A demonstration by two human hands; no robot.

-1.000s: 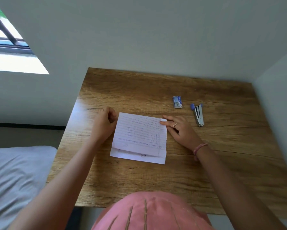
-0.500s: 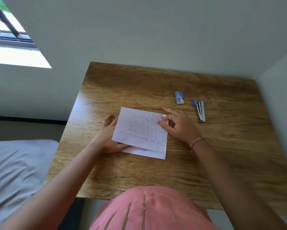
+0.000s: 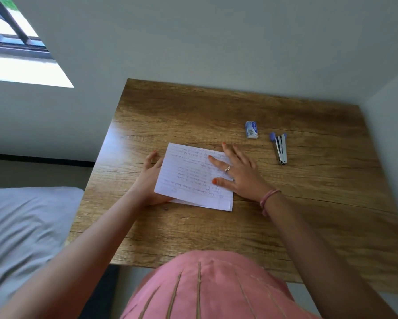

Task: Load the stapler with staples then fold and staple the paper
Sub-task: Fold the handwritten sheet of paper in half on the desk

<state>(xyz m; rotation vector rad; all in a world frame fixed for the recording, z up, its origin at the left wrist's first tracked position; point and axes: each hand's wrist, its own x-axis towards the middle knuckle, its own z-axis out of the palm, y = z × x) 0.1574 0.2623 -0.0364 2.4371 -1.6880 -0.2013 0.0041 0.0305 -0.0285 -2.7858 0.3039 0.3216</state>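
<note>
Right hand [image 3: 238, 174] lies flat, fingers straight, pressing the folded paper [image 3: 188, 178]; left hand [image 3: 148, 178] slips relaxed under its 9 o'clock edge, clasping nothing.

The paper sits mid-table [image 3: 193, 107], a lined, handwritten sheet, its lower layer peeking out at 6 o'clock. It looks light, limp and easily creased, likely to slide on the smooth wood, so it is best pinned flat or pinched at an edge. The stapler [image 3: 280, 148] lies untouched at 2 o'clock, the staple box [image 3: 251, 129] just beside it.

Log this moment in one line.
paper folded | right hand pressing it flat | left hand at its edge | stapler untouched
</note>
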